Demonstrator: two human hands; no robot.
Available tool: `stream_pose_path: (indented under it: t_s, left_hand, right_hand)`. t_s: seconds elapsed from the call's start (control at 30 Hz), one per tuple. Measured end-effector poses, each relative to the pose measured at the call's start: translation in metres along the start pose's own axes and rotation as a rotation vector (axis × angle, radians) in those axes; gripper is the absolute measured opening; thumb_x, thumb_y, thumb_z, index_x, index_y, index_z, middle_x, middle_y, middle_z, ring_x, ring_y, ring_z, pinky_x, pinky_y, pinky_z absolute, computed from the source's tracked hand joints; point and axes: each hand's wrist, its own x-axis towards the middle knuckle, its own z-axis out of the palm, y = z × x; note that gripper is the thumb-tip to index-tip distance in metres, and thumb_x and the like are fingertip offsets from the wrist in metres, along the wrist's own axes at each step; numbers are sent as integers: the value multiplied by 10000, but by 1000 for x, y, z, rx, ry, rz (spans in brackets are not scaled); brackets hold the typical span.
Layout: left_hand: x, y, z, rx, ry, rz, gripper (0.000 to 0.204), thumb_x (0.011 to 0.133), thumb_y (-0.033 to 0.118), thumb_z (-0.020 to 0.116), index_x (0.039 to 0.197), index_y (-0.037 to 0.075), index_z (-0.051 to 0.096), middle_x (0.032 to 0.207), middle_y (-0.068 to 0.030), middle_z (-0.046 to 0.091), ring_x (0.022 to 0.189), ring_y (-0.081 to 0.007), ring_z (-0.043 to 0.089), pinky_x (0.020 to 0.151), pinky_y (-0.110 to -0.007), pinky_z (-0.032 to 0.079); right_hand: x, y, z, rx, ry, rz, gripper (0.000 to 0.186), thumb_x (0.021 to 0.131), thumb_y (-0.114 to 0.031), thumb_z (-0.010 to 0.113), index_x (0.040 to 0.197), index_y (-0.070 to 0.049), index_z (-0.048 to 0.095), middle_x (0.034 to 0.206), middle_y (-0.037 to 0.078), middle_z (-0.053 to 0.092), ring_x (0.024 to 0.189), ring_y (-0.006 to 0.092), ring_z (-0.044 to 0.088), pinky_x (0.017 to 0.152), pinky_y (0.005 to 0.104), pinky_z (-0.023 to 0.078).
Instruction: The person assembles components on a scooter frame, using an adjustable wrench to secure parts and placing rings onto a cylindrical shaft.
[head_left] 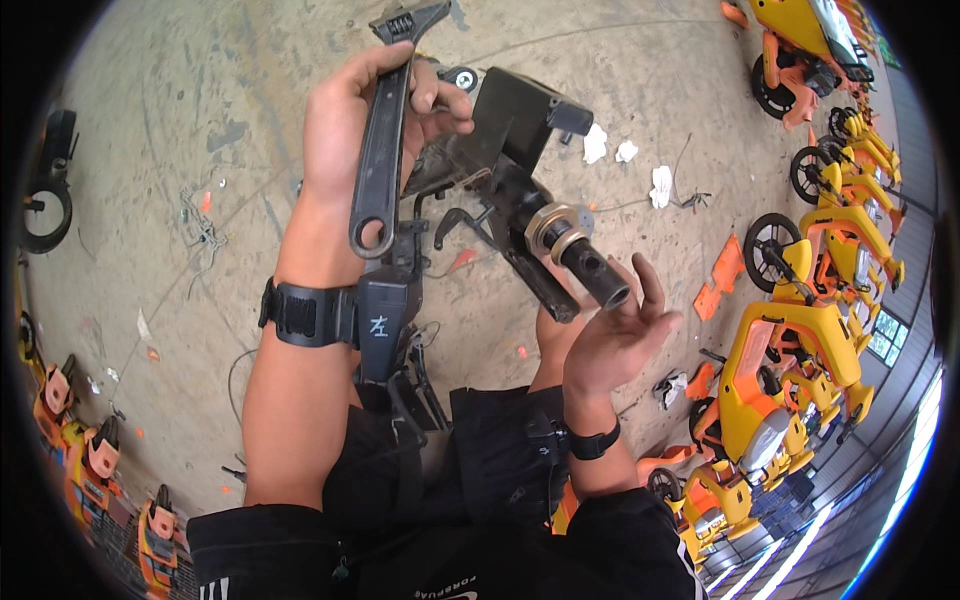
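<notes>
My left hand [345, 115] grips a dark adjustable wrench [382, 160], its thumb across the upper handle. The jaw points up and away, and the holed end hangs over my wrist. Right of it stands a black metal vehicle frame [510, 115] with a steering tube [592, 270] slanting toward me. Brass-coloured ring nuts [555, 230] sit around that tube. My right hand [615, 345] is beside the tube's near end, palm turned up, fingers spread and holding nothing. The tube hides part of this hand, so I cannot tell whether they touch.
Yellow scooters [800, 350] stand in a row at the right, with more orange and yellow ones [80, 440] at the lower left. Orange plastic scraps [722, 278], white crumpled bits [661, 187] and loose wires [205, 235] lie on the concrete floor [250, 60].
</notes>
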Motion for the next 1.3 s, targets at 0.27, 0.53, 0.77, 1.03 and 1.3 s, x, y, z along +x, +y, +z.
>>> stream_pose_path:
  t_s: [0.27, 0.53, 0.77, 1.03, 1.3]
  left_hand:
    - [0, -2, -9, 2, -42, 7, 336, 966, 203, 346, 696, 56, 481, 657, -57, 461, 786, -278, 555, 753, -414, 460]
    - [-1, 4, -13, -62, -89, -2, 390, 966, 229, 339, 696, 35, 542, 660, -68, 522, 777, -287, 622, 756, -415, 510]
    - [-6, 5, -6, -22, 14, 2, 315, 959, 200, 377, 689, 59, 456, 659, -62, 461, 789, -282, 535, 750, -417, 443]
    - [-4, 6, 0, -2, 35, -9, 324, 959, 195, 365, 679, 62, 460, 654, -62, 460, 784, -277, 533, 744, -416, 444]
    - [-6, 7, -3, 11, -4, 17, 326, 964, 196, 359, 699, 53, 484, 657, -61, 466, 779, -280, 541, 759, -415, 446]
  right_hand:
    - [-6, -1, 16, 103, 7, 8, 753, 989, -551, 136, 1378, 59, 345, 1311, 266, 500, 1263, 345, 459, 1114, 456, 262]
    - [13, -8, 40, 101, 7, -19, 719, 992, -540, 161, 1363, 40, 370, 1324, 256, 488, 1276, 345, 446, 1095, 430, 284]
    - [9, -7, 41, 140, 192, -31, 697, 995, -526, 189, 1352, 41, 380, 1331, 242, 487, 1272, 337, 450, 1102, 442, 278]
    - [-13, 5, 21, 173, 53, -78, 593, 1008, -442, 251, 1296, 45, 430, 1313, 260, 495, 1283, 343, 445, 1096, 441, 299]
    - [47, -22, 10, -377, -392, -238, 384, 745, 29, 659, 1128, 22, 625, 1248, 190, 563, 1211, 318, 479, 1038, 446, 352]
